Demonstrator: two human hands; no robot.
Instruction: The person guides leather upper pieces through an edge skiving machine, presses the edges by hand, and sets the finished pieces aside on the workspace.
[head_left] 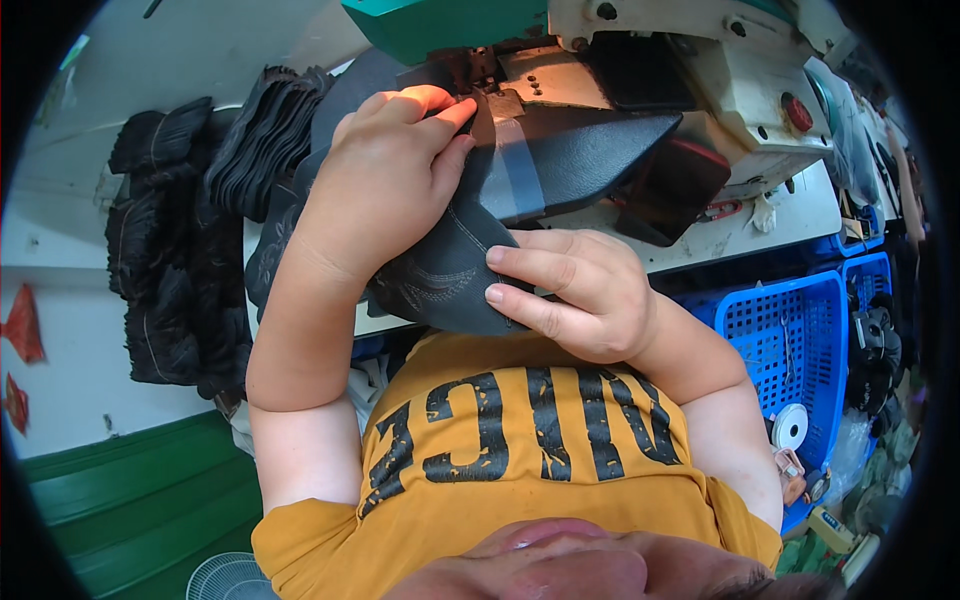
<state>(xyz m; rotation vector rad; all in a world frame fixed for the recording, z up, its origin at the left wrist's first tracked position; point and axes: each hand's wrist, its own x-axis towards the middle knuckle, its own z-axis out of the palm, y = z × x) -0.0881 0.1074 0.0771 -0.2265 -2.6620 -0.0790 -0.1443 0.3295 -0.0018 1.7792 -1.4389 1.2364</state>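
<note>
Dark leather piece (455, 270) lies btwn both hands: left hand (385, 190) pinches its top edge by sewing machine (640, 60), right hand (580, 295) grips lower edge w/ fingers

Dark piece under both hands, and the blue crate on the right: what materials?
Dark stitched piece: looks like leather or a synthetic, matte grey-black, with raised decorative stitching and a flexible curve; which one is unclear. Blue crate: apparently moulded plastic, glossy, with a perforated grid wall.
</note>
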